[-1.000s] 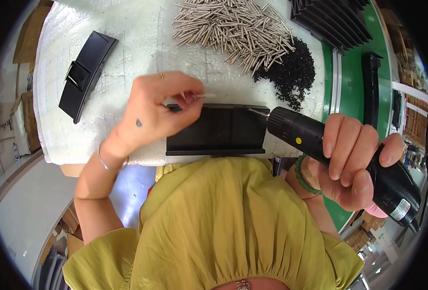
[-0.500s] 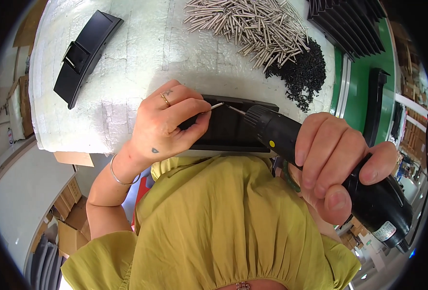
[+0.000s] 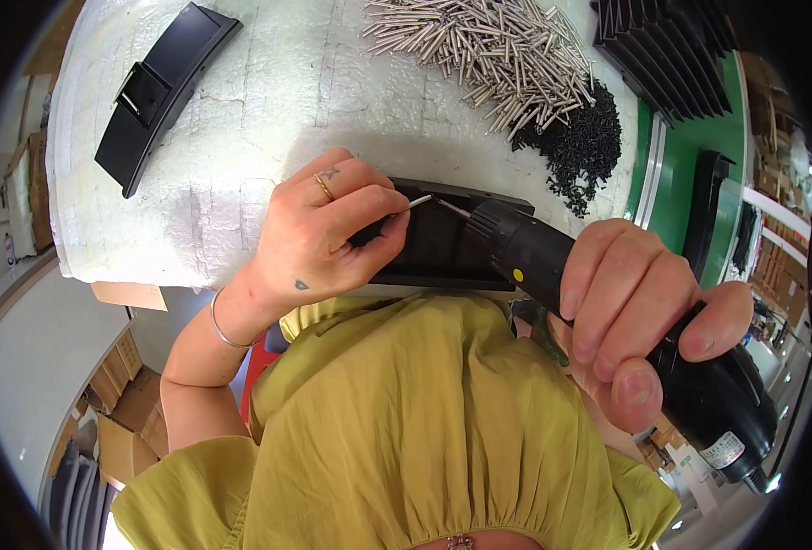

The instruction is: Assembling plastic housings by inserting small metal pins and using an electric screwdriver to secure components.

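Between the thumb and fingertips of my left hand [image 3: 333, 225] is a thin silver metal pin [image 3: 420, 201], pointing right. My right hand [image 3: 640, 316] wraps round a black electric screwdriver [image 3: 539, 258], held slanting so that its bit points up and left. The bit's tip meets the pin's free end, where a small dark screw seems to sit; it is too small to make out clearly. Both hands are over a black plastic panel [image 3: 443, 252] at the table's near edge, partly covered by my left hand and the screwdriver.
A pile of silver pins [image 3: 488, 55] lies at the far side, with a heap of small black screws [image 3: 589, 147] beside it. A curved black part [image 3: 163, 101] rests at the far left. Ribbed black parts [image 3: 667, 55] stand at the far right, near a green surface [image 3: 672, 197].
The view has shifted slightly. My left hand, the pin and the screwdriver keep nearly the same places relative to each other, with the bit still at the pin's end.
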